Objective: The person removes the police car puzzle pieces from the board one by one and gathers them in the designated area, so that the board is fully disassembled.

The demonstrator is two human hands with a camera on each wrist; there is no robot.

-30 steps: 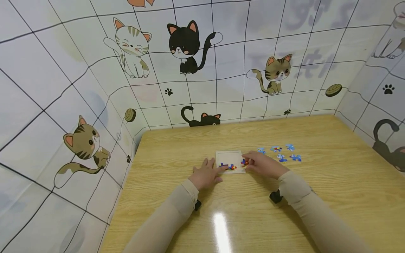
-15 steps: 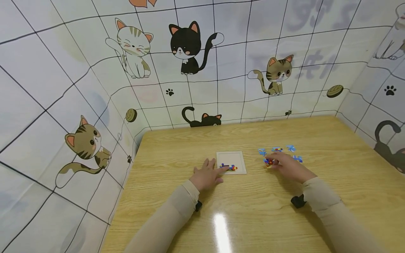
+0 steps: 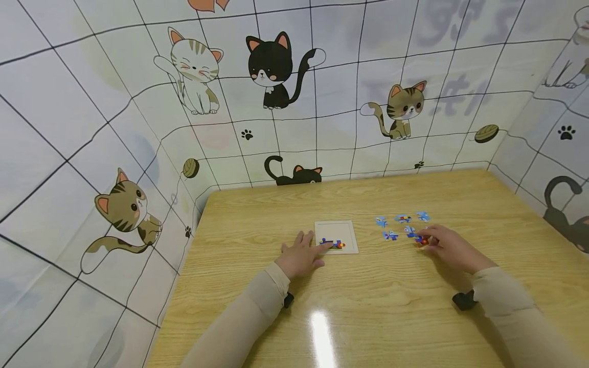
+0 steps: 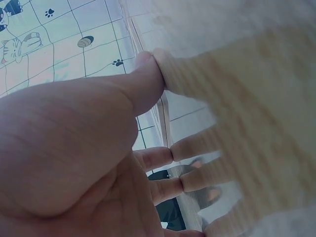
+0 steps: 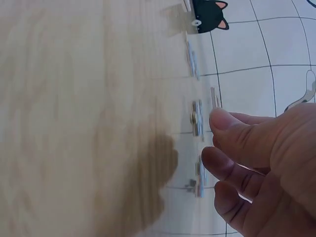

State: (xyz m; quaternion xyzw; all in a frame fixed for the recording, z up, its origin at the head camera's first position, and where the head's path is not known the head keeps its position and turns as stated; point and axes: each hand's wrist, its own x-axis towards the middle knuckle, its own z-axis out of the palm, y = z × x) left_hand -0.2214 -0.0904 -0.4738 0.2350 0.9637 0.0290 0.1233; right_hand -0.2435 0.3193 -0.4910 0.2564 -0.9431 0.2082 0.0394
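Note:
In the head view, my left hand point(image 3: 301, 257) lies flat with its fingers spread at the lower left of a pale square puzzle frame point(image 3: 355, 237). Its index finger touches colourful jigsaw pieces point(image 3: 339, 244) along the frame's bottom side. In the left wrist view the left hand point(image 4: 89, 153) has straight fingers on the table. To the right, my right hand point(image 3: 448, 248) pinches a red and blue jigsaw piece point(image 3: 421, 240) between thumb and fingers. The right wrist view has this piece edge-on point(image 5: 214, 97), above the table at the fingertips of the right hand point(image 5: 261, 163).
Several loose blue jigsaw pieces lie right of the frame, among them one at the back left point(image 3: 381, 221), one in front of it point(image 3: 390, 235) and one at the back right point(image 3: 423, 216). A cat-patterned wall covering point(image 3: 338, 133) borders the wooden table point(image 3: 257, 214).
The right hand has moved right, from the frame's right edge across the loose pieces, carrying the red and blue jigsaw piece. My left hand stays on the frame.

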